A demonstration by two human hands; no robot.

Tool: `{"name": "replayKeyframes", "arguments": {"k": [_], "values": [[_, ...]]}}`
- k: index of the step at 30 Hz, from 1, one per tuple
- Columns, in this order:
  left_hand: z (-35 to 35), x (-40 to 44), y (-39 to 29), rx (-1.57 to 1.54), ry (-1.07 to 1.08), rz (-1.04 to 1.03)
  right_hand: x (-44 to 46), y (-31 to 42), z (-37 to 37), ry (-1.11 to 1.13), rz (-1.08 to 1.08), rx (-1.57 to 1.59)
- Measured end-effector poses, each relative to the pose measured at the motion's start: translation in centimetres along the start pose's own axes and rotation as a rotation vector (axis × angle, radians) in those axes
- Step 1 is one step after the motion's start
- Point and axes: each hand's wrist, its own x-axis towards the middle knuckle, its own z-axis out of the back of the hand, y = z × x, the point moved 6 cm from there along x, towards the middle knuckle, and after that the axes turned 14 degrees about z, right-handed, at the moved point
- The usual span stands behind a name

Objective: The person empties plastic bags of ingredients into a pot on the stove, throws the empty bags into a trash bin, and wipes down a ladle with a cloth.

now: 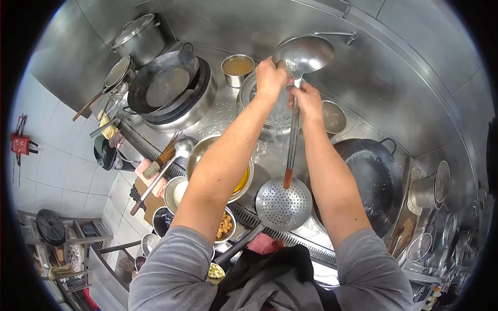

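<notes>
My right hand [307,102] is wrapped round the upper handle of a large steel ladle [313,52], just below its bowl. My left hand [272,79] is closed at the near left edge of that bowl; its fingertips are partly hidden. The ladle's handle runs down toward me and ends in a wooden grip. Beneath my hands stands a round metal basin [248,98] with water in it, partly covered by my forearms. A perforated skimmer [284,205] lies below the ladle's wooden end, its dark handle pointing to the lower left.
A wok [166,83] sits on a burner at left, another wok [371,176] at right. A tap [337,34] juts from the back wall. A pot of brownish liquid [238,66] stands behind. Several food bowls [224,226] and another ladle [184,147] lie at front left.
</notes>
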Motion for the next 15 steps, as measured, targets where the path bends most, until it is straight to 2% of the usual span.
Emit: {"name": "replayKeyframes", "arguments": {"k": [3, 5, 6, 8, 9, 12, 15], "values": [[-0.1, 0.7, -1.4, -0.078, 0.001, -0.069, -1.9, -1.0, 0.2, 0.009, -0.048, -0.007], [0.1, 0.9, -3.8, -0.142, 0.079, -0.043, -5.5, -4.6, 1.4, 0.042, -0.160, -0.276], [0.2, 1.1, -4.4, -0.144, 0.080, -0.036, -7.9, -6.8, 2.1, 0.031, -0.143, -0.320], [0.5, 1.8, -4.8, -0.399, 0.102, 0.028, -13.6, -12.5, 3.7, 0.000, -0.066, -0.405], [0.5, 2.3, -4.4, -0.400, 0.109, 0.033, -16.3, -14.3, 4.5, -0.018, -0.010, -0.447], [-0.9, 3.6, 0.1, -0.620, 0.257, 0.257, -21.5, -11.7, 5.3, 0.001, -0.054, -0.455], [-3.6, 1.0, 5.4, -0.662, 0.444, 0.490, -23.2, -9.6, 6.0, -0.008, -0.093, -0.496]]}}
